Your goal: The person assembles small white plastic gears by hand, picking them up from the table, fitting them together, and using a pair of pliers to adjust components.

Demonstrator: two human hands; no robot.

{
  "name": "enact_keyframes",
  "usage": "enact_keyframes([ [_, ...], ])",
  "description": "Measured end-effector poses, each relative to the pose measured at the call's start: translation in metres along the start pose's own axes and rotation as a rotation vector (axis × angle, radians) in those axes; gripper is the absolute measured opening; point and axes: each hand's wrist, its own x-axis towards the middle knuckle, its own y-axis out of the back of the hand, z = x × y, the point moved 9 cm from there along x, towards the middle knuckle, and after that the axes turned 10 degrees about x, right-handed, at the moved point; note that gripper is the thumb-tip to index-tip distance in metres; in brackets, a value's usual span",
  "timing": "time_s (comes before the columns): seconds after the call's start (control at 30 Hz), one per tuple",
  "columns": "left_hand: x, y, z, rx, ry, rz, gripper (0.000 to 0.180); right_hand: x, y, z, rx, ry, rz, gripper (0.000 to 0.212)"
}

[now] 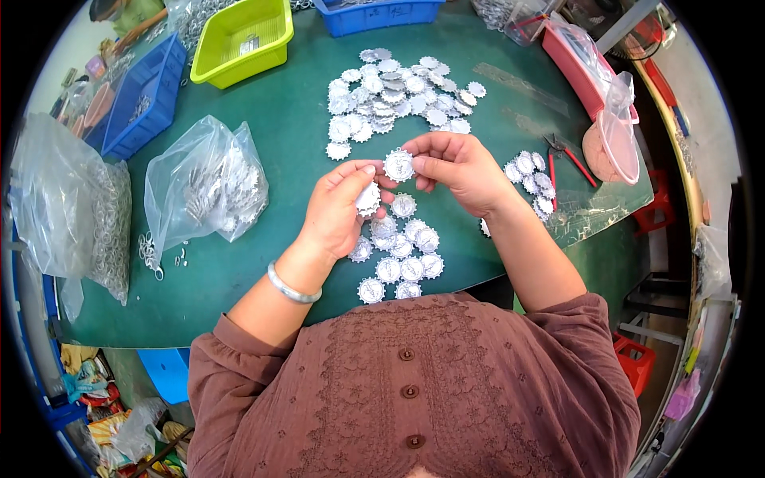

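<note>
Closest to the person's brown top [414, 382], near the middle of the worktop's [295, 111] near edge, lies a bunch of flat round discs [410, 268]. They are silver, with bumpy edges and a picture on top. Some touch and some overlap.

Just past them, the left hand [333, 209] is curled partly closed and has hold of another disc [367, 201]. A pale bangle [292, 284] is round that wrist. The right hand [466, 169] pinches one silver disc [398, 165] between its thumb and finger. This disc is up above the worktop, between the two hands, with its picture side showing. The left fingertips are right next to it; I cannot tell if they touch it.

On the left, loose rings [147, 251] lie by a clear bag [171, 187] with discs in it. A bigger bag [110, 227] full of rings stands at the left edge. Toward the right edge are a small pile [543, 170] of discs and pliers [579, 163] with red handles. Next to them is a pink tub [603, 151].

Farther off is a big heap [390, 95] of discs. Near the far edge are a green tray [247, 68] and a blue bin [381, 19].
</note>
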Motion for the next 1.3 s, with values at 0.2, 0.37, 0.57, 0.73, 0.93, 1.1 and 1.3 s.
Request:
enact_keyframes([
  [0.2,0.000,0.001,-0.001,0.006,0.007,0.004,0.017,0.000,0.001,0.002,-0.020,0.005,0.008,0.019],
  [0.37,0.000,0.000,-0.003,0.042,0.018,0.020,0.023,-0.001,-0.001,-0.001,-0.079,0.027,0.021,0.020],
  [0.57,-0.002,-0.009,-0.009,-0.055,0.094,-0.076,0.033,-0.006,-0.037,-0.006,-0.075,0.120,-0.235,0.021],
  [0.73,0.000,-0.005,-0.011,-0.031,0.109,-0.068,0.020,0.019,0.040,-0.036,-0.896,0.401,0.256,0.021],
  [0.93,0.000,-0.001,-0.010,0.013,0.105,-0.009,0.018,0.040,0.059,-0.035,-1.326,0.309,0.339,0.019],
  [1.1,0.000,-0.001,-0.008,0.033,0.091,-0.017,0.017,0.044,0.063,-0.030,-1.323,0.374,0.296,0.018],
  [1.3,-0.001,0.000,-0.005,0.013,0.076,-0.017,0.015,0.031,0.056,-0.026,-0.541,0.109,0.197,0.015],
])
